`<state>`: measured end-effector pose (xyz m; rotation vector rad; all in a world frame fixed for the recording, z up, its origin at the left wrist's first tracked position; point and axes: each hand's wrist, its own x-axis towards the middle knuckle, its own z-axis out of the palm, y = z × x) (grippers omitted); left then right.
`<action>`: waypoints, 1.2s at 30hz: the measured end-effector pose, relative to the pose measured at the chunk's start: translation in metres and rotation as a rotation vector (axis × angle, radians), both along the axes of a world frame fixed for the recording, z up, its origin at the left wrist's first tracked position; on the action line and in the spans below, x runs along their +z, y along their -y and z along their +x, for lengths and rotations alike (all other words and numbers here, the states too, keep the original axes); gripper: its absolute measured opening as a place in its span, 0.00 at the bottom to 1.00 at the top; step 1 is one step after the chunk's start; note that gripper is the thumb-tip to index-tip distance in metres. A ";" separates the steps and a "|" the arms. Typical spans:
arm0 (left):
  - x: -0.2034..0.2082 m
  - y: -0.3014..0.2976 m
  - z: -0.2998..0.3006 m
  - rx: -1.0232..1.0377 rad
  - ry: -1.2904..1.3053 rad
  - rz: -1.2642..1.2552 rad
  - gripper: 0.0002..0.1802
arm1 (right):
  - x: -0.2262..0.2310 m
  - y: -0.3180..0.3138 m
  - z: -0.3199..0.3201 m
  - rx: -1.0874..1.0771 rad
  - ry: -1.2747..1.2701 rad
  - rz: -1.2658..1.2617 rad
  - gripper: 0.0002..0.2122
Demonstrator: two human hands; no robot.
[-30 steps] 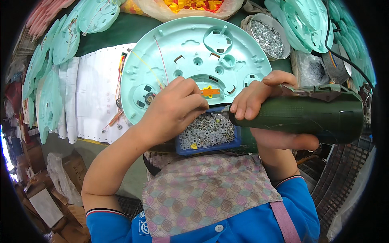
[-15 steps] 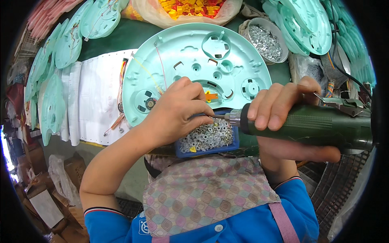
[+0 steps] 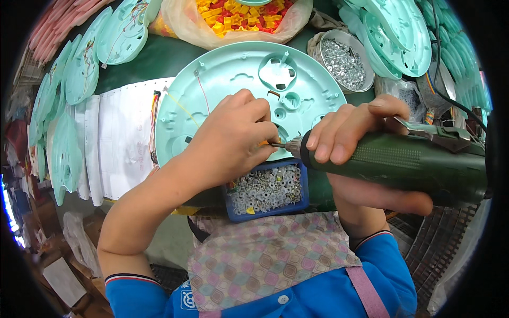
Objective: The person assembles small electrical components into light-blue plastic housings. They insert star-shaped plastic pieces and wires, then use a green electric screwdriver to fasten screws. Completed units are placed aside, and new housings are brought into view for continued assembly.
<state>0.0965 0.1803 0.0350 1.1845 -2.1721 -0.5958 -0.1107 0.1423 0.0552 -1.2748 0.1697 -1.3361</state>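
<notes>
A mint-green plastic shell (image 3: 228,63), rounded at its far side, lies on the table before me, with thin wires on its left part. Over its near part, my left hand (image 3: 233,135) is closed with the fingertips pinched together; what is between them is hidden. My right hand (image 3: 355,132) grips a dark green electric screwdriver (image 3: 397,164) lying nearly level. Its thin bit points left and reaches my left fingertips. A bit of orange shows beside the bit. Just nearer stands a blue tray (image 3: 305,204) of small screws and pale washers.
Beyond the shell sit a bag of yellow and red plastic pieces (image 3: 238,18) and a bowl of small metal parts (image 3: 344,61). More mint shells (image 3: 397,37) are stacked at both sides. White paper sheets (image 3: 124,132) lie left. A black cable (image 3: 461,103) runs down the right.
The screwdriver bit and my left fingertips have moved from the tray's far edge up over the shell's near part. The tray is now less covered.
</notes>
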 end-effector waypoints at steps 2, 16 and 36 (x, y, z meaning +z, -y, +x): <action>-0.002 0.003 -0.002 0.005 0.019 0.011 0.09 | -0.001 0.001 0.000 -0.004 -0.016 0.027 0.60; -0.010 0.004 -0.005 -0.016 0.048 0.082 0.07 | 0.000 -0.002 -0.008 0.048 -0.075 0.095 0.21; -0.034 0.013 -0.001 -0.057 0.115 -0.005 0.09 | -0.008 -0.006 -0.007 0.069 -0.463 0.314 0.55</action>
